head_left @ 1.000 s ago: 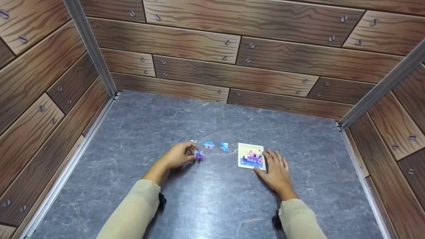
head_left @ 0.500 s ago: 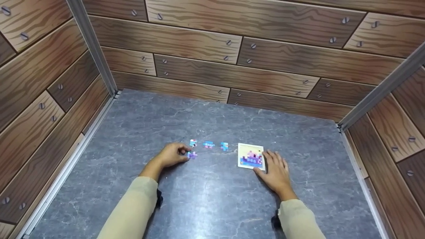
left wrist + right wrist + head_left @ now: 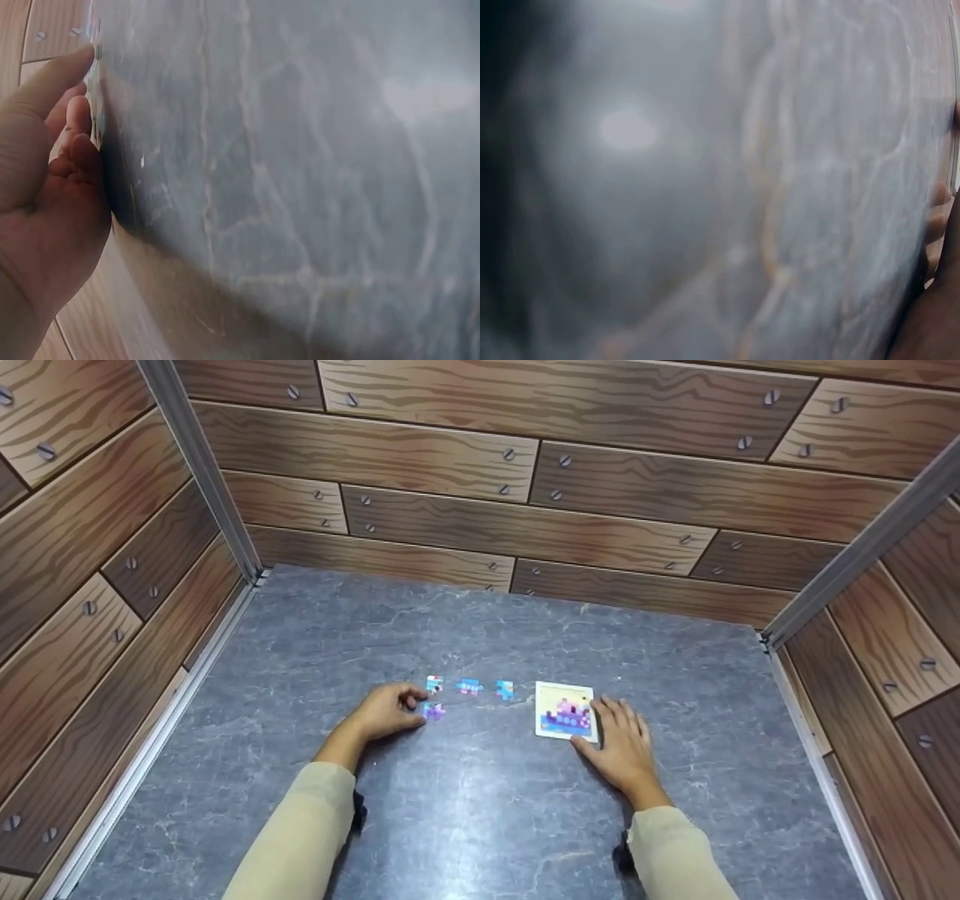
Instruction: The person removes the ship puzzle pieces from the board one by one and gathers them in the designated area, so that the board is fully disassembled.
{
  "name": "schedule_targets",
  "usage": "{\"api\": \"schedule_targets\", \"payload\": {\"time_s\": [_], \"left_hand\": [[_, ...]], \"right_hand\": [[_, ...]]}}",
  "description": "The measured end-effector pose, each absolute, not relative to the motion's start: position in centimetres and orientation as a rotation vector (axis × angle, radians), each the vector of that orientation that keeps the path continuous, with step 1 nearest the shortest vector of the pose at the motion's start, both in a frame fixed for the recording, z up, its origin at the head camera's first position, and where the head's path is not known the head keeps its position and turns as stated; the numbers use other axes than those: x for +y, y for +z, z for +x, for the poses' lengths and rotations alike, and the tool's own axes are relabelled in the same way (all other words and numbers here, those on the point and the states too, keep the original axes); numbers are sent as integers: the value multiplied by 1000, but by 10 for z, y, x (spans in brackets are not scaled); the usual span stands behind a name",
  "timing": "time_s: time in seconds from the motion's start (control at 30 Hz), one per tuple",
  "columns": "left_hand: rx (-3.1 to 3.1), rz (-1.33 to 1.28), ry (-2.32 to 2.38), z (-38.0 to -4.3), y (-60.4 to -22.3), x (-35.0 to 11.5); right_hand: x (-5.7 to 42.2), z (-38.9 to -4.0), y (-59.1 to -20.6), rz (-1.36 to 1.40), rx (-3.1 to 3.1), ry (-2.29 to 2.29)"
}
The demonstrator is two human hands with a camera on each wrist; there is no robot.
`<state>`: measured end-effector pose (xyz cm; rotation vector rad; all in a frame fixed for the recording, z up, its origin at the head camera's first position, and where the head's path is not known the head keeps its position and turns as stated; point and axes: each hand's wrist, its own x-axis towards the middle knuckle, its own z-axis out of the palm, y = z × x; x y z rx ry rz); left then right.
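Purple piece (image 3: 434,711) on a grey desk (image 3: 525,810), against the left hand (image 3: 386,711); whether that grip pinches it is unclear. Three more pieces (image 3: 470,687) lie just beyond. The right hand (image 3: 624,742), fingers extended, touches a picture card (image 3: 565,711).

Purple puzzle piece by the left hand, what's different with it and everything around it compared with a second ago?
The left hand has shifted the purple puzzle piece leftward, to the near side of the leftmost piece, which is now less hidden. Whether it has let go is unclear. The right hand at the card, the middle piece and the right-hand piece look unchanged.
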<state>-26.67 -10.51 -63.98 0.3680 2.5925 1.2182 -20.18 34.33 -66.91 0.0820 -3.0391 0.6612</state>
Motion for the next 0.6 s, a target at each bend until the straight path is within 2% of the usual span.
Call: {"api": "schedule_targets", "payload": {"time_s": [0.6], "left_hand": [[2597,378,1200,-266,-641,-105]], "right_hand": [[345,-203,-666,61,-3062,674]]}}
